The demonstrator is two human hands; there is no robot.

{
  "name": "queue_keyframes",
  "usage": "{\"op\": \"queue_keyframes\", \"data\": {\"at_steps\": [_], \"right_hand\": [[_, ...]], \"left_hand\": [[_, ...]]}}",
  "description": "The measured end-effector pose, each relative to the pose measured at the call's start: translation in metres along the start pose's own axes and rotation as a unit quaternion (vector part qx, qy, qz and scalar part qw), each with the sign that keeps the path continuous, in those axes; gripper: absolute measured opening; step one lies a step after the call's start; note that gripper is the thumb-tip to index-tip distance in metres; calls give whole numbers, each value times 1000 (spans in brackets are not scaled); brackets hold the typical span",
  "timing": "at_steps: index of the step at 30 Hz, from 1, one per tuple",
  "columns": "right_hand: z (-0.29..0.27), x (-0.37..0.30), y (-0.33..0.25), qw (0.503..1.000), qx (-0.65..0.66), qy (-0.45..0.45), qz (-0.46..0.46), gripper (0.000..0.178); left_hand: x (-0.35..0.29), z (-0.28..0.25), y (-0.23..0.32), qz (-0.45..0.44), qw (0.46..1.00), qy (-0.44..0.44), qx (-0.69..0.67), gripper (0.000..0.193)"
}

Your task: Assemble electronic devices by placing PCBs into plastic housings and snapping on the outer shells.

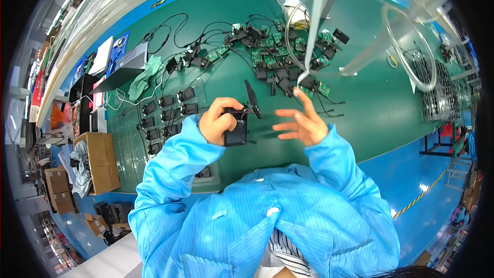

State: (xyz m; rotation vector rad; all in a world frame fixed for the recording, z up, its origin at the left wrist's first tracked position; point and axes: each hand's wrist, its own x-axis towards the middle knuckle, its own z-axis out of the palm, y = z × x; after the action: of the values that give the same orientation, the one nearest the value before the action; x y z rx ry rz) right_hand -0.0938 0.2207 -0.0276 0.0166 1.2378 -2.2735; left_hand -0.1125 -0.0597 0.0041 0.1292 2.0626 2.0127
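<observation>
My left hand [220, 122] grips a small black plastic housing [236, 133] above the green table mat. From its upper end a second flat black part [252, 99] stands tilted, with thin wires showing between the two. To the right is my right hand [305, 123], fingers spread and apart, holding nothing. Its index finger points up toward the lower end of a white rod [310, 41]; whether they touch, I cannot tell. Beyond that finger lies a heap of black housings [284, 80] with green circuit boards [323, 89] and black cables.
Clear plastic trays [198, 139] with several black units lie on the left. Past them are a green cloth [145, 80], a laptop [133, 57] and a cardboard box [100, 162]. A white roll [296, 13] stands at the back. Clear tubing [431, 72] hangs at the right.
</observation>
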Motion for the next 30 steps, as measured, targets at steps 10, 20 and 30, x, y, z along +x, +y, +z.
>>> {"op": "queue_keyframes", "data": {"at_steps": [10,20,30], "right_hand": [[60,-32,-12,976,136,-107,134,59],[66,-47,33,899,208,-340,182,61],[100,-96,-35,768,-624,-76,-121,72]], "left_hand": [[-69,33,45,501,767,-159,367,15],[-87,47,78,791,482,-142,350,10],[-101,40,49,596,560,97,567,4]]}}
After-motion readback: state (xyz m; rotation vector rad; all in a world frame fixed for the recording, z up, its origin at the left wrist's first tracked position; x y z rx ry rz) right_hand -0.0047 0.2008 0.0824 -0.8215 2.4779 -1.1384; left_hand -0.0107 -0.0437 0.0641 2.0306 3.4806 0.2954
